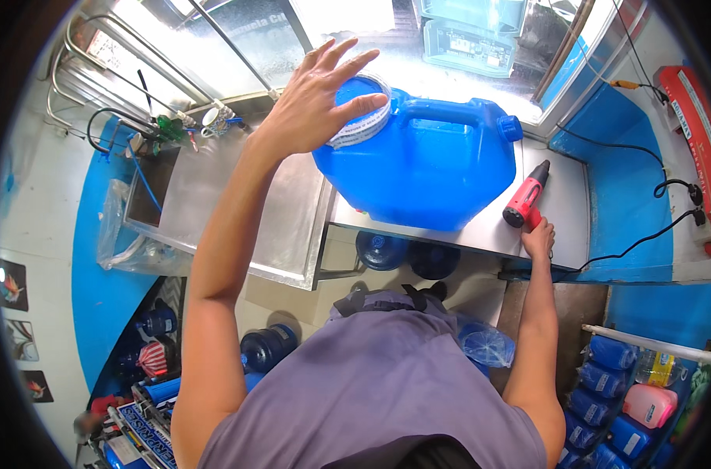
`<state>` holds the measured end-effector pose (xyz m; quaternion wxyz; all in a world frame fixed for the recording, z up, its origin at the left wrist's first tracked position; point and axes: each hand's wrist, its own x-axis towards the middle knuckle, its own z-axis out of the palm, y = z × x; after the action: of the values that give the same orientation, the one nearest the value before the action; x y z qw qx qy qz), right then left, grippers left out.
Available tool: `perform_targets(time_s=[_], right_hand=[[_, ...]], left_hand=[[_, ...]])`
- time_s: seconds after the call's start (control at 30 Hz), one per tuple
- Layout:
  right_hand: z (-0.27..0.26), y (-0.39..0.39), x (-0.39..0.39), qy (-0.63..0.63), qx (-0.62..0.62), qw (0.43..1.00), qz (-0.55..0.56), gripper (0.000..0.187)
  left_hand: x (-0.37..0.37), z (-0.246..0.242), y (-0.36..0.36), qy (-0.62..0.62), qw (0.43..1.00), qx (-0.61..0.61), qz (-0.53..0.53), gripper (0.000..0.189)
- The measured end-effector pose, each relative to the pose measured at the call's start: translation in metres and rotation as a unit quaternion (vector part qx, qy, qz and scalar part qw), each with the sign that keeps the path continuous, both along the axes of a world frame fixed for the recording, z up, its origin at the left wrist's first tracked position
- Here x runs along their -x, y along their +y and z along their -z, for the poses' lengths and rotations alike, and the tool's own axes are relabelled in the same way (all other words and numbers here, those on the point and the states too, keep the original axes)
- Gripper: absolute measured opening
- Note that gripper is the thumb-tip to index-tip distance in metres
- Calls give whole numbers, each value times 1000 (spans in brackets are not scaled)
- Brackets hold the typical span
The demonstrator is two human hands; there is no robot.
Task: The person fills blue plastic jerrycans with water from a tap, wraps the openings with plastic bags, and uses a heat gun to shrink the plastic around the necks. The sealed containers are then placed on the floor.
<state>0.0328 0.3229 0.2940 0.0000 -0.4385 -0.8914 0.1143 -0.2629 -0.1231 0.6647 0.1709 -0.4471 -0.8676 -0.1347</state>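
A large blue plastic water jug (414, 170) stands on the white counter in front of me. Its wide round cap (355, 97) has a printed plastic seal band (364, 130) around it. Over the left side of this cap, my left hand (317, 97) is spread, fingers apart and thumb across the cap's rim; whether the palm presses on it I cannot tell. My right hand (538, 239) grips the handle of a red and black heat gun (527, 196), right of the jug. The gun's nozzle points away from me, towards the window.
Left of the jug is a stainless steel sink counter (244, 205) with hoses and taps (168, 126). A black cord (631, 249) runs along the right wall. Round water bottles (382, 249) sit beneath the counter. Shelved blue containers (608, 381) stand at lower right.
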Motion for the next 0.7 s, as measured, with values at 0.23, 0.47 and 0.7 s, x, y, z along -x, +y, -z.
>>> perform_targets(time_s=[0.23,0.47,0.7], right_hand=[[1,-9,1,216,-9,976,22,44],[-87,-96,-57,495,183,848,35,25],[-221,-189,-80,540,312,782,20,20]], left_hand=[[6,13,9,-71,992,94,-45,92],[15,-27,-7,-93,994,43,-37,94],[19,-59,-26,-122,987,102,-32,96]])
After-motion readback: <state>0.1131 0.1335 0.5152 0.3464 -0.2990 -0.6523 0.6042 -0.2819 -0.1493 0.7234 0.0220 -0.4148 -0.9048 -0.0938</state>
